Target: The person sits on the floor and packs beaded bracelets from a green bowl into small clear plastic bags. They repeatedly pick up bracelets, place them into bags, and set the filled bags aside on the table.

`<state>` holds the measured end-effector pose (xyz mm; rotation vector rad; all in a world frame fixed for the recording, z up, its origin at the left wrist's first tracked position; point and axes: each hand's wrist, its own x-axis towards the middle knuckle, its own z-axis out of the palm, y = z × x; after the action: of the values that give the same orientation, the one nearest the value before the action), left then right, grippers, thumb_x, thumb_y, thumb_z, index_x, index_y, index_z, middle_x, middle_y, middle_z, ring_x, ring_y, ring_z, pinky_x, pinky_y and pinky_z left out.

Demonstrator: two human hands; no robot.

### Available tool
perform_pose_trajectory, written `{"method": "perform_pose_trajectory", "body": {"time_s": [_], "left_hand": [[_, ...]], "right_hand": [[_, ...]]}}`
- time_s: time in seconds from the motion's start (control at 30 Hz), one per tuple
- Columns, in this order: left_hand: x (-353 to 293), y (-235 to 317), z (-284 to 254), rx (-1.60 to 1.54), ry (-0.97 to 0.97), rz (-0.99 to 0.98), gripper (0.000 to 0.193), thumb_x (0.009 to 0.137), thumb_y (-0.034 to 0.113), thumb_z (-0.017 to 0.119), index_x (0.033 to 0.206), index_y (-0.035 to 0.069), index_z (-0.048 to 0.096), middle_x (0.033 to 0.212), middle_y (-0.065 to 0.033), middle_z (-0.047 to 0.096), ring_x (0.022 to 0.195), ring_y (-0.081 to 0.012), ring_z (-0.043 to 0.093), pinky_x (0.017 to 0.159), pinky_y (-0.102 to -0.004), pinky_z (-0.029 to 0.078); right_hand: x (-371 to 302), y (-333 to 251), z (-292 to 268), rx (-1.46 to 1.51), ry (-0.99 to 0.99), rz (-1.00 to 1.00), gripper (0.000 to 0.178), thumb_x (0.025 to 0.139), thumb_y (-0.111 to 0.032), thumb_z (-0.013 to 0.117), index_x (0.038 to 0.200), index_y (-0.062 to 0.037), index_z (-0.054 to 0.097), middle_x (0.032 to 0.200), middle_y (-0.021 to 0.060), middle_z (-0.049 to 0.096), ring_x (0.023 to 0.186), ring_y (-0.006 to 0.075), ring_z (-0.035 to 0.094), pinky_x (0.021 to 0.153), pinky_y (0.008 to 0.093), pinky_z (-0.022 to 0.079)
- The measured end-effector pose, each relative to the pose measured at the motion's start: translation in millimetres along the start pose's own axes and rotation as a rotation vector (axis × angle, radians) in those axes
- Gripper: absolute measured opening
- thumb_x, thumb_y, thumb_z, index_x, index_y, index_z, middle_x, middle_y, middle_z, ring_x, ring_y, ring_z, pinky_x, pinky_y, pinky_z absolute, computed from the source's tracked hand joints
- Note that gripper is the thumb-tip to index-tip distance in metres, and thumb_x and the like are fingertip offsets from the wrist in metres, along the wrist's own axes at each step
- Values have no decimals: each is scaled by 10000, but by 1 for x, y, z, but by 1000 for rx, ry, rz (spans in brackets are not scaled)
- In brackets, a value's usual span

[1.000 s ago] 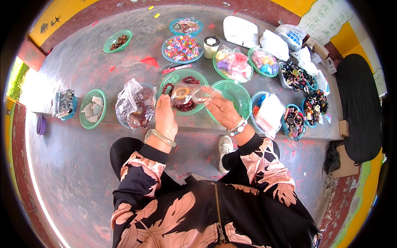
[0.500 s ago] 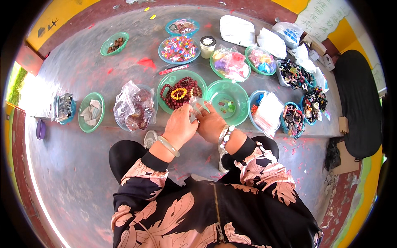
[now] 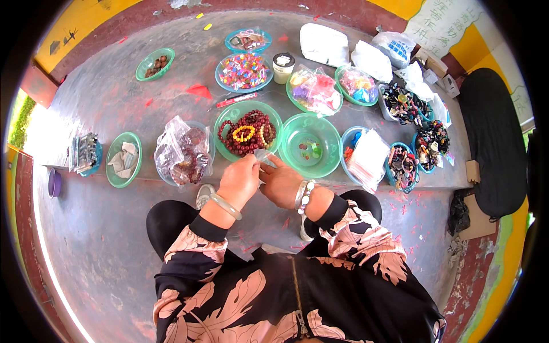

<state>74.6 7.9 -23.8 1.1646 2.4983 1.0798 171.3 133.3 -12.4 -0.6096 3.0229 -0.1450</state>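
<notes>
Both hands meet in front of the two middle green bowls, around a small clear plastic bag (image 3: 263,155). My left hand (image 3: 240,180) is closed on the bag's left side; a pale bangle circles that wrist. From the other side my right hand (image 3: 281,184) pinches the same bag; it wears a bangle and a beaded bracelet. What the bag holds, if anything, is hidden by the fingers. Just beyond, a green bowl (image 3: 219,147) holds dark red bead bracelets (image 3: 257,121) and a yellow bead bracelet (image 3: 243,134). Right of it, another green bowl (image 3: 294,127) has a few small flat pieces at its bottom.
Left are a bowl of bagged beads (image 3: 186,154), a bowl with pale cloth (image 3: 123,161) and a purple cup (image 3: 54,182). Right stand a basket with flat packets (image 3: 366,160) and baskets of dark hair ties (image 3: 403,166). Behind are a colourful bead bowl (image 3: 243,73), a marker (image 3: 237,99) and a lidded cup (image 3: 283,67).
Both hands have come slightly nearer to me and a little left, still together on the bag. The whole view has shifted slightly. The bowls stay in place.
</notes>
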Motion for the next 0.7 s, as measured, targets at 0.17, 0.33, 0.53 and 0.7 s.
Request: {"method": "perform_pose_trajectory", "body": {"time_s": [0.17,0.33,0.53,0.7], "left_hand": [[2,-9,-8,-116,117,-64,99,799,102,580,752,27,537,741,-187,591,718,-396,564,616,-444,442],[1,-20,-20,-123,137,-69,78,774,50,592,758,15,524,730,-179,586,732,-382,572,618,-438,447],[-10,-24,-38,163,112,-35,70,800,75,543,787,14,510,735,-201,589,722,-402,576,622,-477,453],[-18,-27,-53,262,71,-100,83,799,107,538,772,29,543,734,-204,596,710,-394,585,618,-483,458]], "right_hand": [[4,0,-2,-56,149,-33,156,683,-134,575,792,-61,660,965,129,615,1075,283,516,1056,434,273],[14,-2,3,41,214,-68,106,696,-138,583,764,-68,622,807,79,603,923,253,562,997,398,338],[29,1,-5,387,510,-135,114,734,-109,583,823,-55,628,837,87,625,844,255,591,826,388,440],[38,43,-2,558,735,306,136,769,-111,565,874,-76,644,826,129,644,750,316,616,659,414,493]]}}
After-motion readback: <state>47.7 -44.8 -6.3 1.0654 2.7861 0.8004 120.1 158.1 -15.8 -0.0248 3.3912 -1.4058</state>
